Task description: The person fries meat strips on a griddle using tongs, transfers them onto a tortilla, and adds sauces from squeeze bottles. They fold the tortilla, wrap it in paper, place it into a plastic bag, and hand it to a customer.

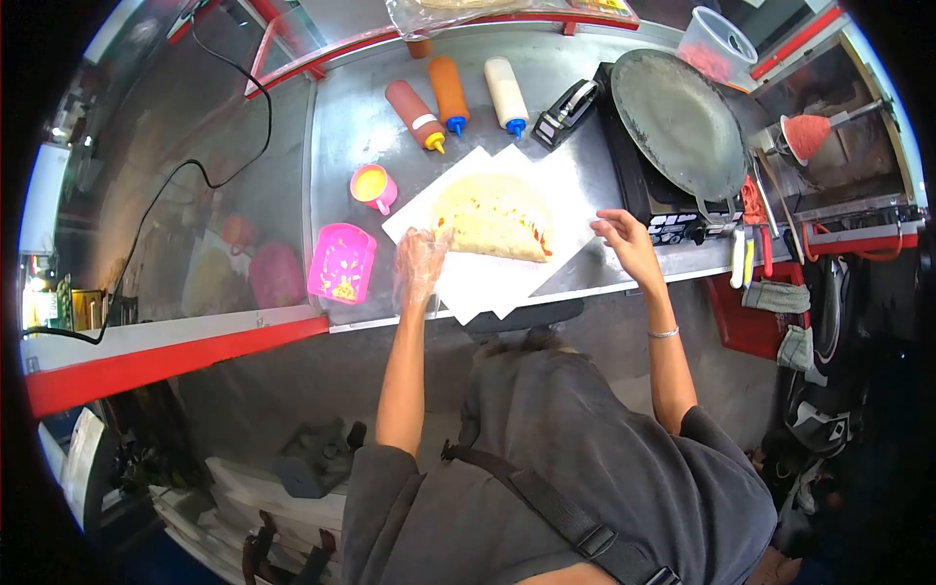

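The left hand [421, 261], in a clear plastic glove, reaches over the near edge of the metal counter [336, 136]. Its fingers look stretched out flat rather than pinching, with the tips touching the left end of the folded flatbread [495, 216]. The right hand [627, 244] is bare and empty, with the fingers loosely spread, and hovers at the right edge of the white paper [487, 283]. The flatbread lies in the middle of that paper, between the two hands, with a bit of red filling at its right end. Just left of the paper sits a pink tray [341, 263], and behind it a pink cup [373, 185] of yellow liquid. Farther back lie three squeeze bottles: a dark red bottle [414, 115], an orange bottle [448, 91] and a white bottle [505, 91]. A tape dispenser [565, 112] stands beside them. To the right is a round griddle [678, 122], with a plastic tub [717, 44] beyond it
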